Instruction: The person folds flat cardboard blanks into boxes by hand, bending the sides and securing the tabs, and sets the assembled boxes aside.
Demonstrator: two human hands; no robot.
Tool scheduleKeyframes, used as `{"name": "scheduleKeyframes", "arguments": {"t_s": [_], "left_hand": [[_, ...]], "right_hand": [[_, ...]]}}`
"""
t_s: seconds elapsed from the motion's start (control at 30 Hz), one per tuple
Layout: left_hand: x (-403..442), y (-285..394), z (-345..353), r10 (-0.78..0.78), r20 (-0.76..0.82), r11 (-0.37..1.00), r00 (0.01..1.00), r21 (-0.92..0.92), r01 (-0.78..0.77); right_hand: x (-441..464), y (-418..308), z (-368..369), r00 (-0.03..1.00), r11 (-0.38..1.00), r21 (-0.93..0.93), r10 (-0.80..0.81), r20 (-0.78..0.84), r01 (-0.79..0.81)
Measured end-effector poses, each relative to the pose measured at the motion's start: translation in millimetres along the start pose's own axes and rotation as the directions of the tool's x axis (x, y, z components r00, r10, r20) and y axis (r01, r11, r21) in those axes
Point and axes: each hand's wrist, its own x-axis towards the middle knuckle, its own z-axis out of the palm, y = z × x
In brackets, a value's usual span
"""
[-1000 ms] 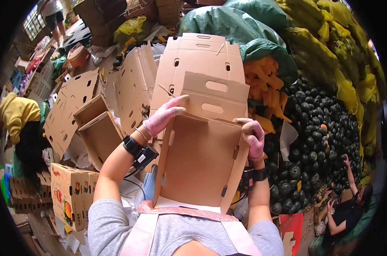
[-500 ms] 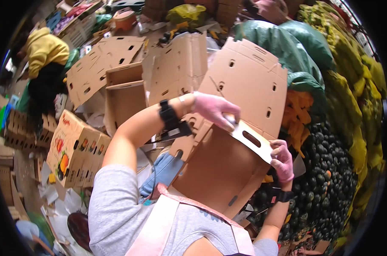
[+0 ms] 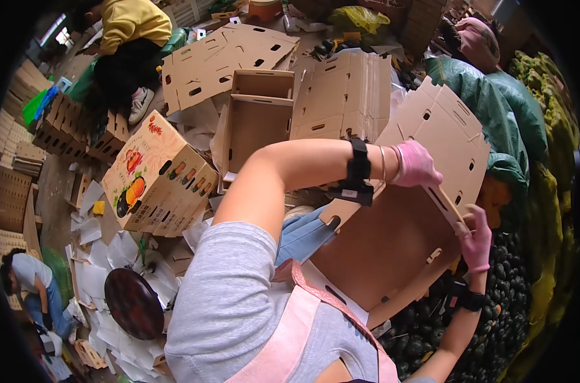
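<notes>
A brown cardboard box (image 3: 379, 239), open at the top, sits tilted against my body. My left hand (image 3: 418, 164), in a pink glove, is closed over the left part of its far end wall (image 3: 444, 201). At the wall's right corner, my right hand (image 3: 475, 239), also gloved in pink, pinches the edge with bent fingers. The end wall appears nearly edge-on, with a hand slot on its inner side. Beyond the box lies a flat cardboard blank (image 3: 440, 121) with oval holes, partly covered by my left hand.
Left of my arm stand a printed carton (image 3: 159, 175) and a formed box (image 3: 261, 127). A dark round stool (image 3: 134, 303) is among white papers. Dark green squash (image 3: 424, 325) are heaped at right, below green sacks (image 3: 513, 105). Two people (image 3: 127, 48) (image 3: 38, 284) are at left.
My view has swung left, so the scene sits farther right. The box's end flap, earlier showing its pale top face, now appears nearly edge-on between my hands.
</notes>
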Motion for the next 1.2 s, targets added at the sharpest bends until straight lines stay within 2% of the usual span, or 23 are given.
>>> {"name": "scheduleKeyframes", "arguments": {"t_s": [0.03,0.07,0.1,0.2,0.23,0.27,0.3,0.37,0.4,0.5,0.6,0.7,0.77,0.83,0.87,0.97,1.0,1.03,1.07,1.1,1.13,1.17,1.2], "left_hand": [[-14,-21,-4,-0.047,-0.120,0.999,0.992,-0.011,0.046],[-32,-44,-20,-0.127,-0.182,0.992,0.975,-0.011,0.127],[-55,-63,-44,-0.223,-0.270,0.970,0.937,0.033,0.240],[-135,-157,-96,-0.153,-0.591,0.927,0.792,0.192,0.322],[-164,-165,-121,-0.184,-0.559,0.912,0.808,0.209,0.353],[-195,-179,-122,-0.295,-0.580,0.830,0.759,0.237,0.504],[-224,-202,-112,-0.433,-0.558,0.787,0.707,0.149,0.599],[-268,-222,-81,-0.476,-0.587,0.785,0.654,0.051,0.617],[-289,-230,-62,-0.578,-0.533,0.726,0.618,0.010,0.688],[-322,-230,-33,-0.779,-0.370,0.552,0.507,-0.020,0.834],[-347,-248,-13,-0.710,-0.424,0.605,0.563,0.042,0.795],[-357,-261,7,-0.765,-0.296,0.583,0.572,0.059,0.811],[-361,-268,32,-0.830,-0.241,0.509,0.503,0.041,0.860],[-370,-278,55,-0.799,-0.242,0.504,0.551,0.231,0.832],[-337,-245,40,-0.902,-0.170,0.297,0.398,0.426,0.854],[-303,-221,47,-0.887,-0.289,0.178,0.360,0.506,0.844],[-289,-209,54,-0.805,-0.341,0.363,0.486,0.365,0.857],[-272,-194,61,-0.698,-0.418,0.541,0.581,0.223,0.811],[-245,-165,65,-0.615,-0.412,0.719,0.673,0.057,0.692],[-223,-140,77,-0.560,-0.347,0.828,0.752,-0.215,0.517],[-194,-98,77,-0.579,-0.221,0.750,0.785,-0.522,0.406],[-172,-67,89,-0.559,-0.148,0.647,0.816,-0.693,0.318],[-152,-45,102,-0.530,-0.079,0.601,0.844,-0.737,0.308]], "right_hand": [[-4,-20,-10,0.990,0.966,0.242,-0.060,-0.126,0.089],[-9,-23,-24,0.974,0.953,0.268,-0.085,-0.211,0.141],[-16,-30,-37,0.944,0.969,0.184,-0.100,-0.314,0.164],[-40,-12,-67,0.897,0.992,0.119,0.016,-0.441,0.040],[-47,2,-74,0.890,0.993,0.117,0.052,-0.453,0.002],[-53,15,-73,0.869,0.983,0.181,0.111,-0.483,-0.025],[-59,31,-72,0.863,0.968,0.250,0.157,-0.481,-0.036],[-70,60,-62,0.847,0.923,0.382,0.245,-0.472,-0.055],[-72,62,-51,0.847,0.908,0.418,0.251,-0.468,-0.038],[-78,67,-31,0.858,0.933,0.327,0.289,-0.425,-0.152],[-85,62,-28,0.888,0.948,0.282,0.254,-0.383,-0.149],[-86,59,-28,0.889,0.958,0.235,0.246,-0.386,-0.163],[-87,66,-27,0.889,0.948,0.255,0.279,-0.364,-0.192],[-86,69,-22,0.874,0.930,0.282,0.330,-0.357,-0.236],[-86,70,-18,0.866,0.920,0.294,0.357,-0.350,-0.260],[-80,61,-1,0.812,0.945,0.127,0.325,-0.484,-0.303],[-82,60,4,0.757,0.901,0.018,0.375,-0.536,-0.433],[-87,69,10,0.677,0.801,0.059,0.540,-0.500,-0.595],[-80,57,23,0.596,0.692,0.164,0.699,-0.396,-0.703],[-73,46,37,0.494,0.556,0.246,0.826,-0.271,-0.794],[-82,81,53,0.584,0.628,0.235,0.777,-0.234,-0.742],[-89,112,61,0.670,0.697,0.223,0.717,-0.192,-0.682],[-80,108,58,0.707,0.718,0.194,0.694,-0.137,-0.668]]}}
